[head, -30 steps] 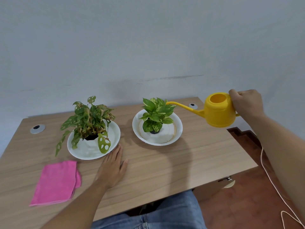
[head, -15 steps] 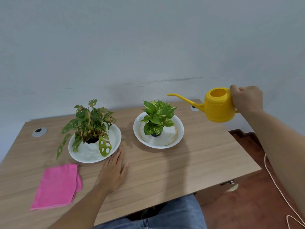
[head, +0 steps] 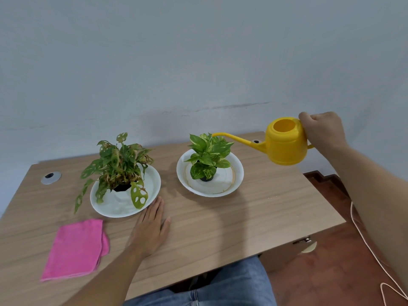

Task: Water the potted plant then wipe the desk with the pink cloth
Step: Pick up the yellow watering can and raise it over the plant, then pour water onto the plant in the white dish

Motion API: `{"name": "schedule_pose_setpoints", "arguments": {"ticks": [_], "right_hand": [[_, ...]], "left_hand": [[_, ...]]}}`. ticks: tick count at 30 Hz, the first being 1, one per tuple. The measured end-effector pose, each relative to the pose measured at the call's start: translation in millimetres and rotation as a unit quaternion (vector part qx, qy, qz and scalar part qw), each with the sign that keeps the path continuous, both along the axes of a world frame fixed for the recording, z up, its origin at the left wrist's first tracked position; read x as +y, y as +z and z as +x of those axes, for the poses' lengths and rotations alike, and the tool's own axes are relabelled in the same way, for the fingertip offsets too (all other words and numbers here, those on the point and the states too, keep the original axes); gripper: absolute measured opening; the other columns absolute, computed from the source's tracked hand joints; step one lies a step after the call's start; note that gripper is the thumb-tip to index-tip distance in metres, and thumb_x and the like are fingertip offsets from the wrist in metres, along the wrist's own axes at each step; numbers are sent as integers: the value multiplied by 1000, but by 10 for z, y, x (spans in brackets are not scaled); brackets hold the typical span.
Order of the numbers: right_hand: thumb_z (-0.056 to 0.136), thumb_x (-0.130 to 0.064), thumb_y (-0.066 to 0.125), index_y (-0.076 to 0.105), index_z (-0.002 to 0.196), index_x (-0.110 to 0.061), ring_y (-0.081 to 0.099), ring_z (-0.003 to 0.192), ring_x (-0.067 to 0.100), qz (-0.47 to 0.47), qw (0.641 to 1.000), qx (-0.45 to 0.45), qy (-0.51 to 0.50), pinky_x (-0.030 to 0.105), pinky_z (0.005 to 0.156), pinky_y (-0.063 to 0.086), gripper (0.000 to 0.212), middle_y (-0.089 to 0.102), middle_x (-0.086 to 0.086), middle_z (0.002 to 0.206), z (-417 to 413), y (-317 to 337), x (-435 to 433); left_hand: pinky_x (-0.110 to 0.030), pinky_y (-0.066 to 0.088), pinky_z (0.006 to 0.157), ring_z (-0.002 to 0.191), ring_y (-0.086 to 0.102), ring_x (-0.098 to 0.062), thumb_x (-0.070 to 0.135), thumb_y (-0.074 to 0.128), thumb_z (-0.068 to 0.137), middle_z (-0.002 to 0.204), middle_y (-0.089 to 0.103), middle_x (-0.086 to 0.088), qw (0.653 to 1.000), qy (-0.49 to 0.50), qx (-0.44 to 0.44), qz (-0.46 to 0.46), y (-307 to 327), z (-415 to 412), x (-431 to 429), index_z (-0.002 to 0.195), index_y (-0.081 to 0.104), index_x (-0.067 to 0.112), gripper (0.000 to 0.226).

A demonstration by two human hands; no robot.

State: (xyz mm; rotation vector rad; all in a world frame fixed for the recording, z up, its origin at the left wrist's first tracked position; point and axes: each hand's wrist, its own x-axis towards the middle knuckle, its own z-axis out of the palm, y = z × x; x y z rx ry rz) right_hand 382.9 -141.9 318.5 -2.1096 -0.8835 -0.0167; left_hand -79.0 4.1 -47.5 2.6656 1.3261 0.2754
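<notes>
A light wood-grain desk point(head: 254, 217) carries everything; 2 white dishes sit on it, the left dish point(head: 152, 186) at centre-left and the right dish point(head: 238, 171) right of it and slightly farther back; a folded pink cloth point(head: 75, 250) lies flat near the front left edge; a left hand point(head: 150, 230) rests palm-down between cloth and dishes; a round metal grommet point(head: 51, 178) sits far left, another grommet point(head: 256, 141) far right.

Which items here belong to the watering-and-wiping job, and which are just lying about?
In the job:
- yellow watering can, held in the right hand, spout over the right potted plant
- pink cloth, lying untouched on the desk
- left hand, flat on the desk

Just there:
- left potted plant in its white dish
- cable grommet
- white cord on the floor
</notes>
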Motion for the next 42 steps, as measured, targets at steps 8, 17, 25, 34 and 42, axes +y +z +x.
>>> {"name": "schedule_pose_setpoints", "arguments": {"ticks": [8, 17, 25, 34, 42], "right_hand": [[97, -27, 58, 35, 53, -9, 31, 52, 25, -7, 1000, -4, -25, 33, 54, 28, 52, 32, 11, 56, 109, -30, -153], [94, -30, 56, 38, 53, -9, 36, 57, 29, 4, 998, 8, -54, 35, 57, 32, 49, 34, 11, 56, 117, -68, -167], [96, -28, 56, 38, 54, -9, 35, 57, 27, 7, 999, 15, -37, 34, 55, 30, 49, 34, 10, 56, 34, -94, -25], [97, -29, 58, 40, 53, -9, 35, 54, 26, 0, 1000, 11, -10, 33, 55, 32, 52, 36, 11, 54, -144, -147, 98], [95, -30, 58, 34, 54, -11, 33, 58, 25, 0, 999, 34, 17, 37, 58, 29, 52, 33, 12, 58, -294, -327, 113]], "left_hand": [[-32, -8, 136, 171, 2, -14, 63, 15, 111, 185, 5, -1, 1000, 1, -10, -2, 53, 14, -36, 177, 12, 15, 82], [-26, -18, 133, 171, 2, -14, 62, 16, 112, 185, 6, -1, 1000, 3, -16, 1, 58, -7, -70, 177, 14, 14, 80], [-25, -19, 132, 170, -2, -12, 60, 18, 113, 185, 6, -1, 1000, 5, -15, -2, 80, -18, -108, 176, 14, 14, 78], [-28, -14, 135, 171, -5, -12, 59, 21, 114, 185, 4, 0, 1000, 2, -22, -12, 90, -66, -167, 177, 11, 15, 78], [-29, -9, 136, 171, -5, -12, 57, 22, 113, 186, 2, 1, 999, 8, -31, -31, 125, -149, -273, 177, 10, 15, 78]]}}
